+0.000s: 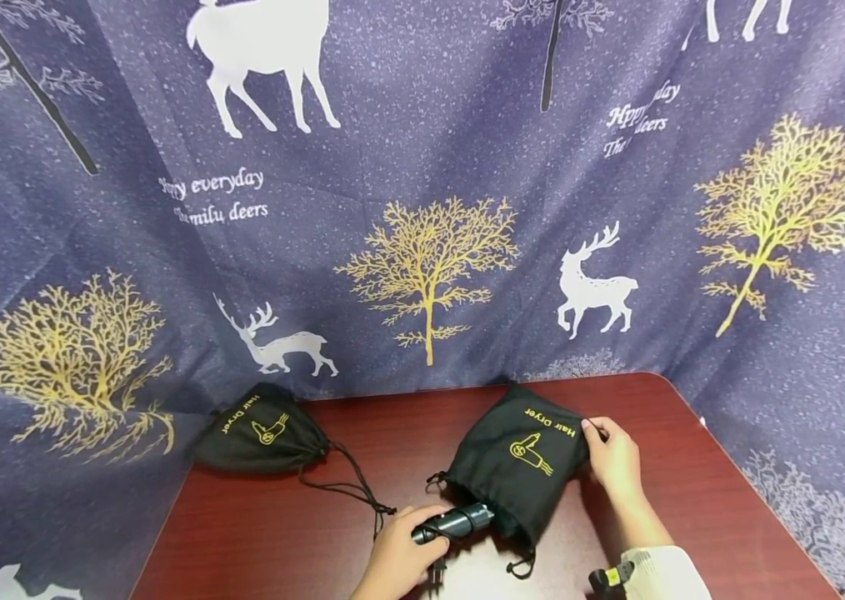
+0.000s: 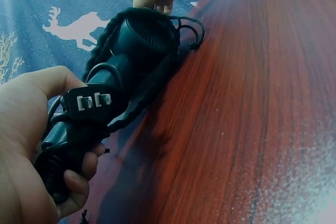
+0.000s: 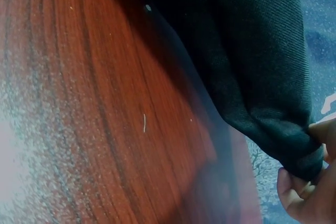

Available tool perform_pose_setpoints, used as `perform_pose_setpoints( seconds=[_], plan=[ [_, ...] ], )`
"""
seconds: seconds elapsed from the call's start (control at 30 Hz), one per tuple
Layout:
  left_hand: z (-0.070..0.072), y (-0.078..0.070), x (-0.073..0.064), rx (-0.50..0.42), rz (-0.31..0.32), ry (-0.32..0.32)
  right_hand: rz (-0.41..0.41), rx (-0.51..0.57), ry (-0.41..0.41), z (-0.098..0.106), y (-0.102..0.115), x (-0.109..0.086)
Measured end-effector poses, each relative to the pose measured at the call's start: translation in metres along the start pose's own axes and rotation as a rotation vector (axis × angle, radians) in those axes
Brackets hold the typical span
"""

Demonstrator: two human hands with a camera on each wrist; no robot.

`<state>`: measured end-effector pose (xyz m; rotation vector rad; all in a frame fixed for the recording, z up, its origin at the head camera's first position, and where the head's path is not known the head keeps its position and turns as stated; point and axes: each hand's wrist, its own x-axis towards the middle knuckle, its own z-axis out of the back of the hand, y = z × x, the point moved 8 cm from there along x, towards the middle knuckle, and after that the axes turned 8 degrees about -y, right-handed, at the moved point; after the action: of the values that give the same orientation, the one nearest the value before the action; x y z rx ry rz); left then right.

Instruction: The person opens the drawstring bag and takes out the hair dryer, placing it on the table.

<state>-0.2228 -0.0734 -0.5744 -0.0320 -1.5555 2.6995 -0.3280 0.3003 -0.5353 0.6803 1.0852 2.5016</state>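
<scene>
My left hand (image 1: 402, 550) grips the handle of a dark hair dryer (image 1: 460, 522). Its cord is wound around the handle, and the two-prong plug (image 2: 95, 102) lies against it in the left wrist view. The dryer's head (image 2: 147, 36) sits within the mouth of a black drawstring bag (image 1: 516, 454) printed "Hair Dryer" in yellow. At the bag's closed far right corner, my right hand (image 1: 612, 458) pinches the cloth. The right wrist view shows thumb and fingers on that bunched corner (image 3: 299, 156).
A second black "Hair Dryer" bag (image 1: 261, 433) lies at the table's back left, its drawstrings (image 1: 351, 482) trailing toward my left hand. The reddish-brown wooden table (image 1: 700, 475) meets a blue cloth backdrop (image 1: 422, 167) with deer and trees behind.
</scene>
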Motion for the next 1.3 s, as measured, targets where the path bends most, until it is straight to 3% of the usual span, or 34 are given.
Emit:
perform_pose_setpoints(
  seconds=[0.17,0.3,0.67,0.93,1.07,1.3],
  plan=[
    [0.001,-0.003,0.001,0.053,-0.037,-0.010,0.004,-0.009,0.003,0.000,-0.001,0.002],
    [0.003,-0.005,0.003,0.106,-0.065,-0.043,0.014,0.018,0.051,-0.002,-0.001,0.000],
    [0.004,0.003,0.003,0.029,0.000,-0.052,-0.046,0.016,0.238,-0.010,-0.014,-0.020],
    [0.006,0.002,0.001,0.050,0.004,-0.048,-0.021,-0.018,0.288,-0.016,-0.013,-0.030],
    [0.009,0.001,0.002,0.088,-0.021,-0.070,-0.058,-0.032,0.307,-0.017,-0.016,-0.033],
    [0.014,0.001,0.002,0.108,-0.040,-0.105,-0.236,0.215,0.419,-0.029,-0.016,-0.040]
  ],
)
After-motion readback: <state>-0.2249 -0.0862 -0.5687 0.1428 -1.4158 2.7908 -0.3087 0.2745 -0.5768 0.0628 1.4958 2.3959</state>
